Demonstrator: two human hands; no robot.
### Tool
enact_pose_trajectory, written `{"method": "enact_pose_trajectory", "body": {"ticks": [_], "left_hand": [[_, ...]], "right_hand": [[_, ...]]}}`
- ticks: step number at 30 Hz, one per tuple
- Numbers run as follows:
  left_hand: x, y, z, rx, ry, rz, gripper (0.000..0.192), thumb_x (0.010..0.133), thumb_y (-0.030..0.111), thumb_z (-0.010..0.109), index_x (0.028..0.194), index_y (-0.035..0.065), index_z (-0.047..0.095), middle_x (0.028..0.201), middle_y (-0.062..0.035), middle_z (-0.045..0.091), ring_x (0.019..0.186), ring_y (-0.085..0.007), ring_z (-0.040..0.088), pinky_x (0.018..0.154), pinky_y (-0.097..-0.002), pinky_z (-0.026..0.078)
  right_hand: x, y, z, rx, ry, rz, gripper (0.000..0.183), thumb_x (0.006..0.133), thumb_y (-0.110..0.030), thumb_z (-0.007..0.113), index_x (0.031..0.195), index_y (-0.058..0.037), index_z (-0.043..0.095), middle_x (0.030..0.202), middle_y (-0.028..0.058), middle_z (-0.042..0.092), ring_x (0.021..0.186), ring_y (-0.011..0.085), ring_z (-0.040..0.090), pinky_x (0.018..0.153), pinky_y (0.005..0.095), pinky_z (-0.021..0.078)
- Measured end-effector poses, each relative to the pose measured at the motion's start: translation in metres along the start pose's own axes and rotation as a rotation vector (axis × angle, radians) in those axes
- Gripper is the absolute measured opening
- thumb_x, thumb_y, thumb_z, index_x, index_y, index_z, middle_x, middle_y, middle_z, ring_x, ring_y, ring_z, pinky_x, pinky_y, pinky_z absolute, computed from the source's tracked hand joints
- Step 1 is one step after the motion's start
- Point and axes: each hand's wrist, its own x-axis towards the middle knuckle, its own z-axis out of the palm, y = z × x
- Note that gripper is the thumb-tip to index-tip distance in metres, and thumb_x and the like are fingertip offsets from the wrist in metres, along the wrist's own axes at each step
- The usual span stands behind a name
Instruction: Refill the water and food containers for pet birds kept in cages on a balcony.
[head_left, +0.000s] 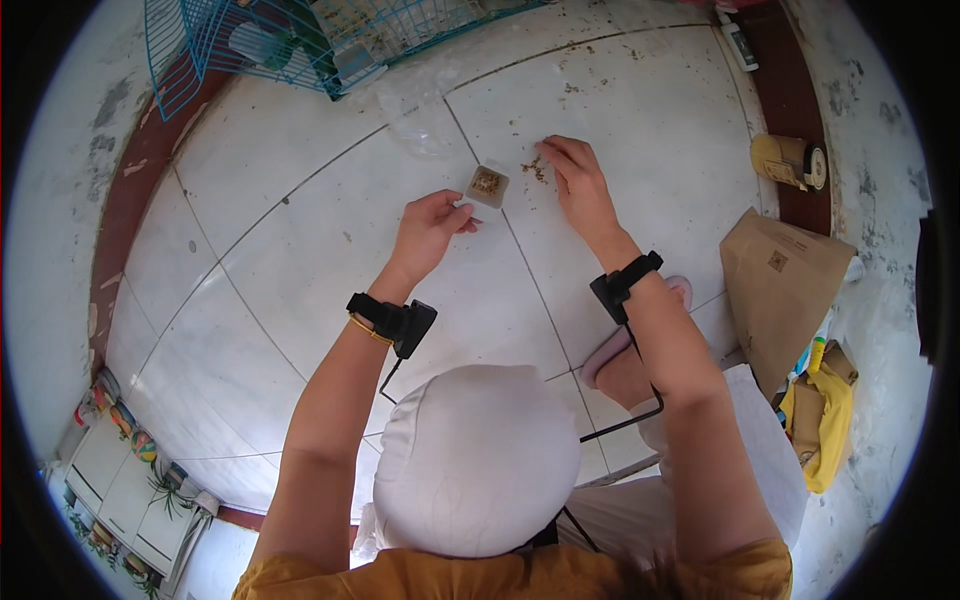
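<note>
A small square plastic container with brown crumbs inside is near the middle of the tiled floor. My left hand is at its left corner, thumb and index finger on either side; whether they grip it I cannot tell. My right hand is low over the floor to the right of the container, fingers bent and thumb close to the index finger. Beside its fingertips lies a small pile of loose brown bits. Anything pinched in the right fingertips is too small to make out.
A blue wire cage stands at the far left, with a clear plastic bag before it. More brown bits are scattered farther off. Along the right wall are a white bottle, a jar and a brown paper bag.
</note>
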Motion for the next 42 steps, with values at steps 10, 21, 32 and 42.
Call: {"method": "enact_pose_trajectory", "body": {"ticks": [10,21,32,42], "left_hand": [[-0.004,-0.007,-0.008,-0.035,0.008,-0.026,0.025,0.091,0.01,0.061,0.109,-0.0079,0.058,0.085,-0.011,0.067,0.077,-0.0161,0.065,0.076,-0.0277,0.052],[0.001,-0.01,-0.003,-0.044,-0.01,-0.014,0.025,0.091,0.01,0.061,0.109,-0.0077,0.057,0.085,-0.0116,0.067,0.078,-0.0163,0.066,0.075,-0.0282,0.052],[0.003,-0.006,0.0,-0.041,0.007,-0.028,0.028,0.091,0.01,0.061,0.111,-0.0092,0.056,0.087,-0.0123,0.067,0.078,-0.0168,0.066,0.076,-0.0278,0.053],[0.008,-0.004,0.005,-0.047,-0.023,-0.008,0.029,0.091,0.011,0.061,0.111,-0.0098,0.056,0.084,-0.0113,0.068,0.078,-0.0162,0.066,0.075,-0.0268,0.052]], "right_hand": [[-0.019,0.002,0.0,0.045,-0.2,-0.034,0.028,0.079,0.006,0.06,0.106,-0.0021,0.064,0.108,0.0087,0.059,0.103,0.0259,0.055,0.086,0.0336,0.0498],[-0.003,0.005,0.009,0.215,-0.161,0.136,0.026,0.077,0.002,0.066,0.103,-0.001,0.063,0.099,0.0105,0.061,0.086,0.0264,0.061,0.075,0.0335,0.0524],[-0.008,0.0,0.014,-0.133,-0.266,-0.103,0.025,0.075,0.003,0.058,0.097,-0.0067,0.064,0.101,0.0087,0.061,0.097,0.0254,0.057,0.081,0.0335,0.0529],[-0.004,-0.045,0.006,0.438,-0.088,0.439,0.013,0.081,0.0,0.063,0.092,0.001,0.067,0.09,0.015,0.067,0.076,0.029,0.064,0.072,0.0314,0.053]]}}
